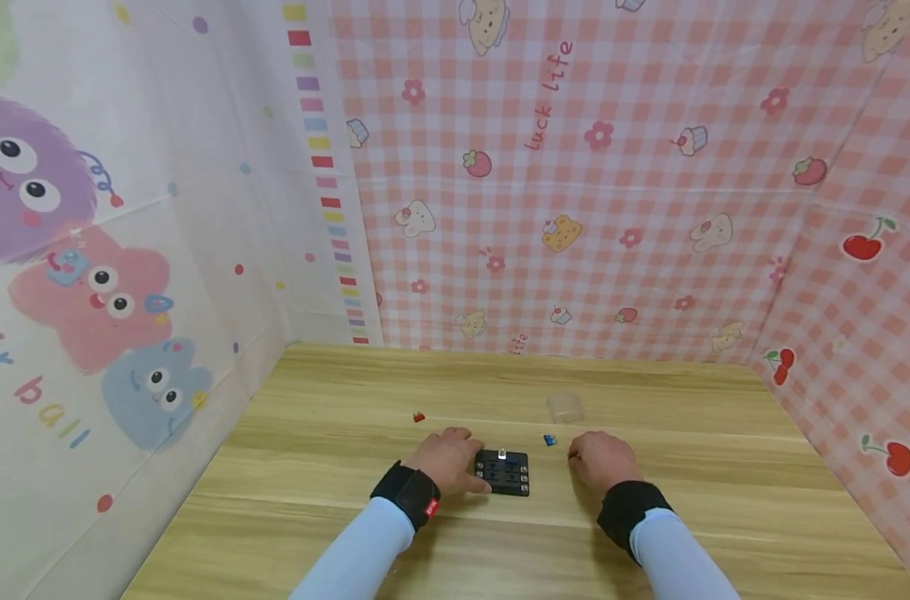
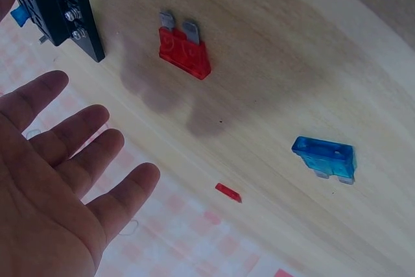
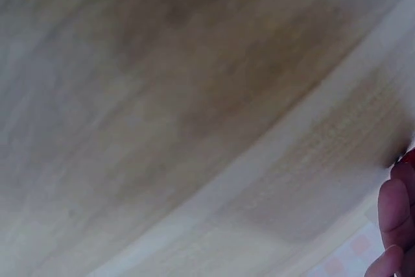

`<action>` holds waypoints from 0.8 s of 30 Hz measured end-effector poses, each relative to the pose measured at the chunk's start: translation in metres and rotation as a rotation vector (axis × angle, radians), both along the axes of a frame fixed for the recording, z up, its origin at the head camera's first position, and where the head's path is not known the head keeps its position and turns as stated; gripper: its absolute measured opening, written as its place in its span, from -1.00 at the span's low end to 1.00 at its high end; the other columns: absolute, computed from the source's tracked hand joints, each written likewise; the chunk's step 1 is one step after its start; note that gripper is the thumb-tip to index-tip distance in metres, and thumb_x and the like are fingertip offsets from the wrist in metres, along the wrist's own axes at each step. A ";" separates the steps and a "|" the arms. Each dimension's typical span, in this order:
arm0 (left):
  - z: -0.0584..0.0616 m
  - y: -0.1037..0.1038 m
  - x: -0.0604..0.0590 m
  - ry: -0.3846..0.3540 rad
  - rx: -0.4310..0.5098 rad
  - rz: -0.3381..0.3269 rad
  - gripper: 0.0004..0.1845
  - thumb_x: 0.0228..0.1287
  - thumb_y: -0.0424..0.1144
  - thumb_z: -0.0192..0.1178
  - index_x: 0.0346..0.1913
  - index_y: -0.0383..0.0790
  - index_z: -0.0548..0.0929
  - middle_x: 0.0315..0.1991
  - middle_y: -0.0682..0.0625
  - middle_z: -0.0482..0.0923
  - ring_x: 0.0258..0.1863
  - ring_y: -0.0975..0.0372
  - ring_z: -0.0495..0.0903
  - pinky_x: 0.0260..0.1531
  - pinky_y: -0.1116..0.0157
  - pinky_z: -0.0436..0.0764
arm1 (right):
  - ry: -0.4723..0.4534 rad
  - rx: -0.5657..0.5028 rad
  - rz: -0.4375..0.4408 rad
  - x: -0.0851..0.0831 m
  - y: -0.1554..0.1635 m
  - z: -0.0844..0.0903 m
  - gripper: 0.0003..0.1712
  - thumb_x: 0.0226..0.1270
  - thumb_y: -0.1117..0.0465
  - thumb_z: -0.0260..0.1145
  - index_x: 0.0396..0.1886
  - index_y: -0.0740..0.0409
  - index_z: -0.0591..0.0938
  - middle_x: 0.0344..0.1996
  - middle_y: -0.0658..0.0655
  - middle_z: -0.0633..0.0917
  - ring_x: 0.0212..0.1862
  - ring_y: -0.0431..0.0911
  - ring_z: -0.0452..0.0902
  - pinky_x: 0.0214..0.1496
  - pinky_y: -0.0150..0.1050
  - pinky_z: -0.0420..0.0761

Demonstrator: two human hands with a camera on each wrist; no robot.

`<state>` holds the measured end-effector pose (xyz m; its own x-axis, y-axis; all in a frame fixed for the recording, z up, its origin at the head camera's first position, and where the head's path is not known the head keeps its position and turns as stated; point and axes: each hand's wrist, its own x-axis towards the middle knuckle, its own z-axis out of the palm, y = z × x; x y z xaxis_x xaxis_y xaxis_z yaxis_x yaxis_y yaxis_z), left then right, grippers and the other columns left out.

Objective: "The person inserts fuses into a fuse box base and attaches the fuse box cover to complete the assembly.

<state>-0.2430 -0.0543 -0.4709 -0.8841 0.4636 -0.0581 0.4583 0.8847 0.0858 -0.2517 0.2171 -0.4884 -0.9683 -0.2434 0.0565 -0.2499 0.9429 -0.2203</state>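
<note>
Resting lower centre on the table, left hand open, touching the black fuse block; right hand grip unreadable, blue fuse just beside it.

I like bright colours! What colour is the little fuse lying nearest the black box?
Blue, the fuse beside the box; head view shows it best.
</note>
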 end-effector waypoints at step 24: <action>0.005 0.000 0.002 -0.018 0.012 0.009 -0.26 0.04 0.28 0.41 0.24 -0.06 0.62 0.24 -0.08 0.52 0.26 0.06 0.44 0.20 0.04 0.44 | 0.030 -0.019 0.026 0.000 0.003 0.006 -0.96 0.22 0.33 0.41 -0.38 0.16 0.78 -0.41 0.05 0.74 -0.33 -0.04 0.62 -0.12 0.00 0.61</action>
